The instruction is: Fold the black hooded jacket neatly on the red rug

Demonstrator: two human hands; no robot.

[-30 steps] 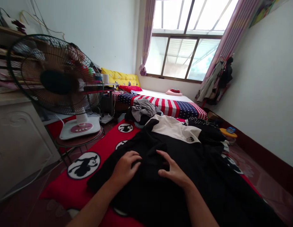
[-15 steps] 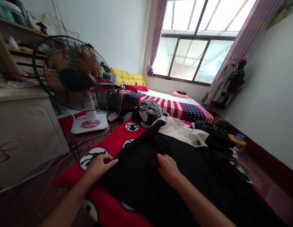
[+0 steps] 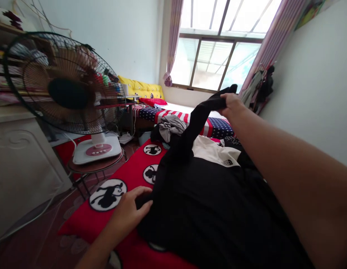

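Note:
A black sweatshirt [image 3: 207,201] with a cream upper panel [image 3: 211,149] and a small black logo lies spread on a red cover [image 3: 128,168] with round black-and-white figures. My right hand [image 3: 231,104] is closed on one black sleeve [image 3: 196,119], which it holds up in the air, stretched away from the body of the garment. At the garment's left edge is my left hand [image 3: 134,205], thumb and fingers closed about the dark fabric. Its fingertips partly blend with the black cloth. My right forearm hides the right side of the sweatshirt.
A standing fan [image 3: 67,89] rests on a round stool [image 3: 97,164] at the left, beside a pale cabinet [image 3: 25,160]. Crumpled grey clothes [image 3: 172,127] lie at the cover's far end. Beyond is a bed with a stars-and-stripes cover [image 3: 222,127] under a window.
My right hand has lifted the sleeve up and away to the right from the garment's middle. My left hand stays at the left edge. The view has shifted right.

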